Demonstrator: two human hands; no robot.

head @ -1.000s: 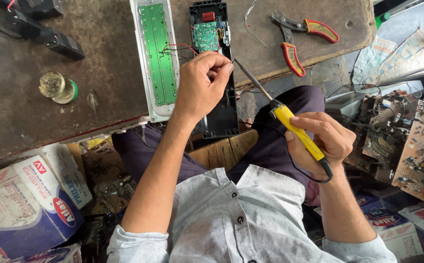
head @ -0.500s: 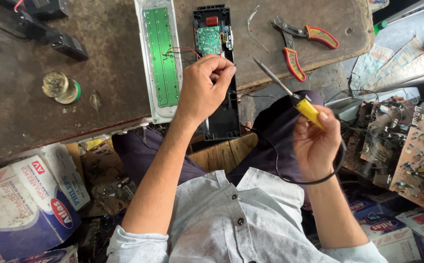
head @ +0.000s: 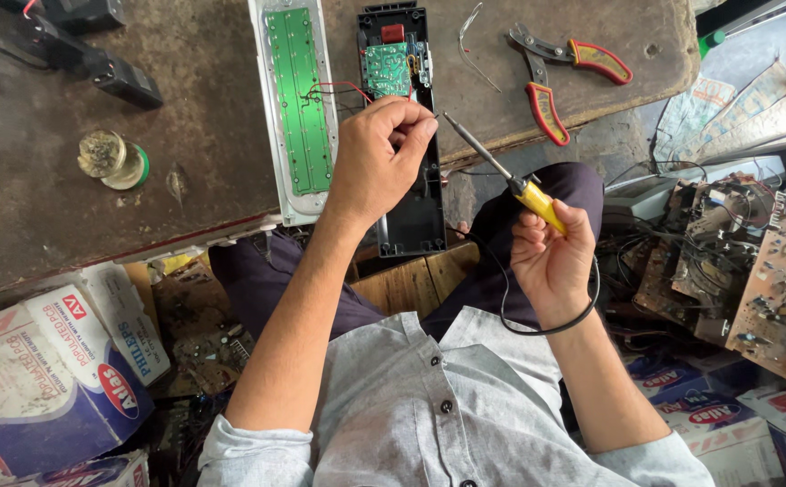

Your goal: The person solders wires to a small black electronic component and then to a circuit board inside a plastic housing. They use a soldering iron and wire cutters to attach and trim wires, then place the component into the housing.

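Soldering iron (head: 512,179) gripped in my right hand (head: 551,257), tip just right of my left hand (head: 384,153), which pinches a thin wire; next it needs steady tip contact.

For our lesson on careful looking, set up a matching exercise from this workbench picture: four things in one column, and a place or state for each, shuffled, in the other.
Things:
1. soldering iron
2. pliers
3. green board
4. solder spool

Places or states:
A. standing alone at the left of the bench
B. lying with handles spread at the bench's far right
C. held in the right hand
D. lying in a long white tray beside the left hand

Pairs: 1-C, 2-B, 3-D, 4-A
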